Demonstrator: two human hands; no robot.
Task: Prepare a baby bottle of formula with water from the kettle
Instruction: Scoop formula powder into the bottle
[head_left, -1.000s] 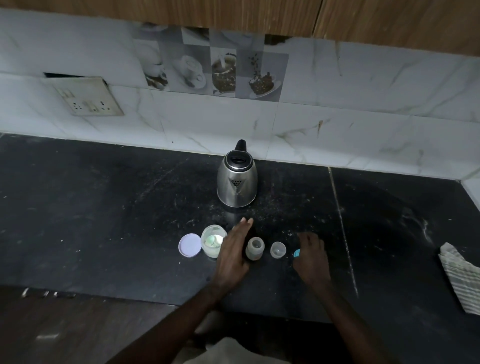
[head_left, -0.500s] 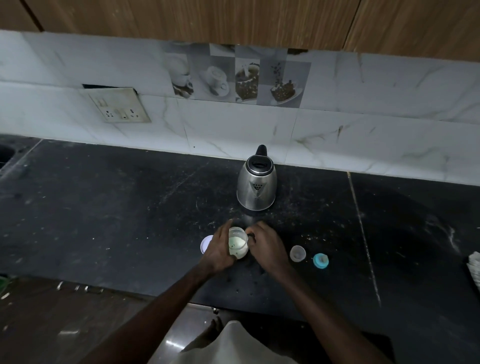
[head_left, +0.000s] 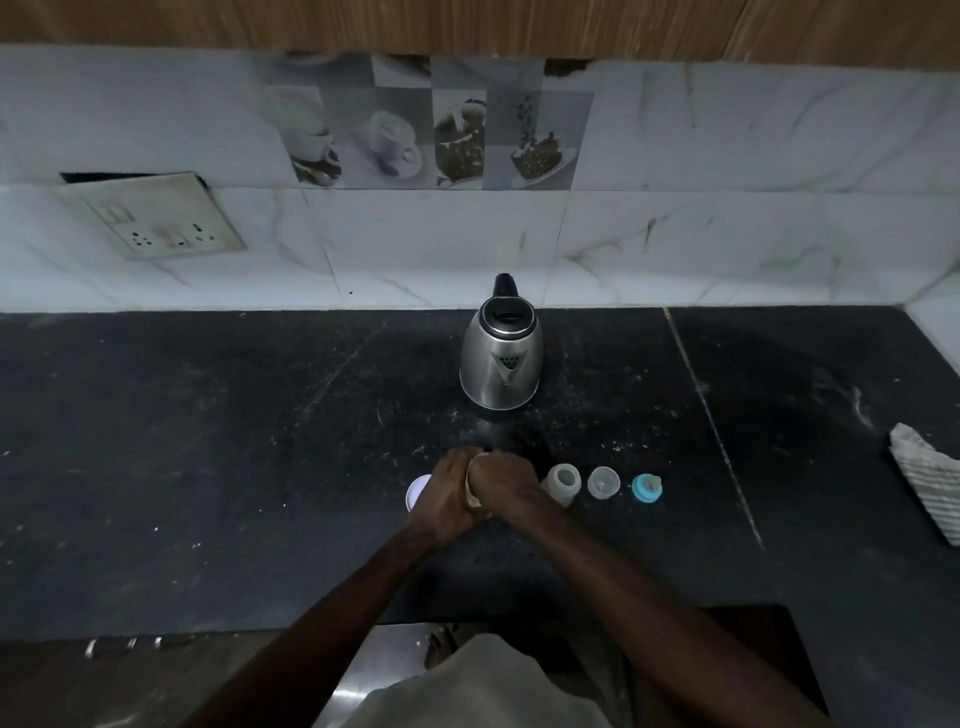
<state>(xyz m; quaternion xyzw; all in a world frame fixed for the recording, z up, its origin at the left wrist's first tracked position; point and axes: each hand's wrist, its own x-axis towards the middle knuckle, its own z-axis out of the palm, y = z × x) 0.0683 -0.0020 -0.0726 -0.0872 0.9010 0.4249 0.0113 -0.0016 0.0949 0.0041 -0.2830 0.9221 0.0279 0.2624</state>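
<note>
A steel kettle (head_left: 500, 354) with a black lid rim stands at the back of the dark counter (head_left: 208, 441). In front of it, my left hand (head_left: 445, 496) wraps the left side of a small formula container (head_left: 474, 496), and my right hand (head_left: 503, 480) covers its top and right side, hiding most of it. The container's pale round lid (head_left: 415, 491) lies just left of my left hand. To the right stand the open baby bottle (head_left: 563, 483), a clear cap (head_left: 603, 482) and the blue teat ring (head_left: 647, 488).
A striped cloth (head_left: 927, 483) lies at the counter's right edge. A socket plate (head_left: 156, 218) is on the tiled wall at left. The counter's front edge runs just below my forearms.
Both hands came together on the formula container; the right hand moved left from the teat ring onto it. The camera view also shifted.
</note>
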